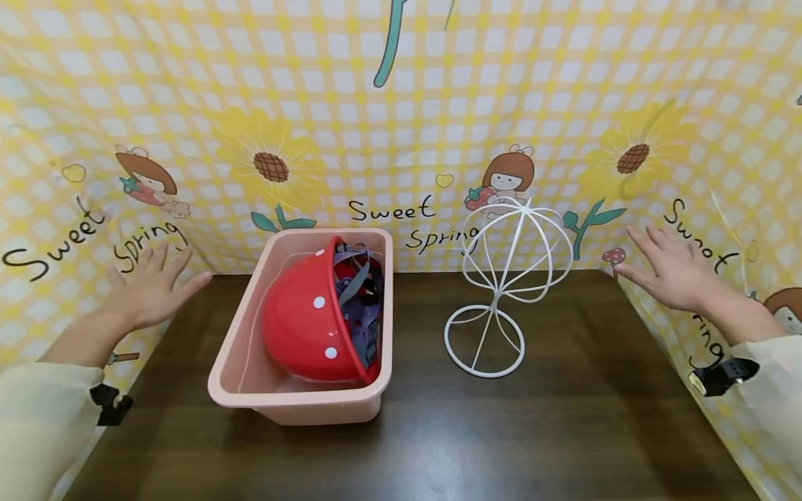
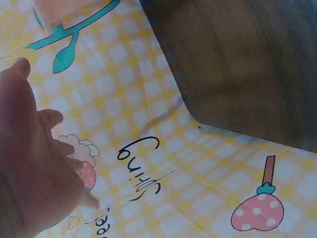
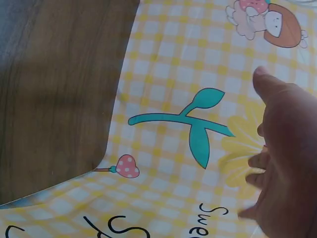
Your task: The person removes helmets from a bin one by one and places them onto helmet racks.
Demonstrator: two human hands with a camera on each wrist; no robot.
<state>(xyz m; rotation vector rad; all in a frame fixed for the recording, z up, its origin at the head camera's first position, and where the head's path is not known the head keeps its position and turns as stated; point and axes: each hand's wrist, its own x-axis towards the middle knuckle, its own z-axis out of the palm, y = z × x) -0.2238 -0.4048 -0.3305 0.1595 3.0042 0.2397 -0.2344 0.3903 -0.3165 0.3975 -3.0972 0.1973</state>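
In the head view, a red helmet (image 1: 297, 316) lies on its side in the pink bin (image 1: 301, 399), a white wire stand (image 1: 497, 296) right of it, and the left hand (image 1: 149, 291) and right hand (image 1: 673, 275) spread empty beyond, left and right of the bin; the left wrist view shows loosely extended, empty fingers (image 2: 50, 118), the right wrist view apparently likewise, partly hidden.

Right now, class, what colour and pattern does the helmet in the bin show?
Red with white dots; the helmet shows best in the head view.
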